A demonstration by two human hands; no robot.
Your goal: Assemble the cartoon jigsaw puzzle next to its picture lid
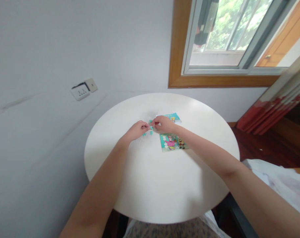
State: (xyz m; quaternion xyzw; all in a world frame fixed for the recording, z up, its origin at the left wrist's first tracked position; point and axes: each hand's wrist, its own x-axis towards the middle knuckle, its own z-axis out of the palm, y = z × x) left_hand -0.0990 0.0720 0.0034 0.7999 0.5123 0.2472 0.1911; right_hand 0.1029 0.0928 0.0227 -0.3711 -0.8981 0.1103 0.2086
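Observation:
Loose teal jigsaw puzzle pieces (151, 133) lie on the white round table (162, 185), in and around the gap between my hands. My left hand (138, 130) is closed in a pinch at their left side, with a small puzzle piece seemingly at its fingertips. From the right, my right hand (164, 124) reaches over with thumb and fingers drawn together above the pieces; whatever they hold is too small to tell. Just below my right wrist lies a partly filled puzzle board (170, 144) with pink and yellow cartoon figures, its right part covered by my forearm.
Behind my right hand is a teal picture sheet (174, 117) with a yellow figure, partly covered. The table's far edge is close to the wall with a socket (80, 92). A wood-framed window (176, 81) and a red-and-white curtain (263, 102) are to the right.

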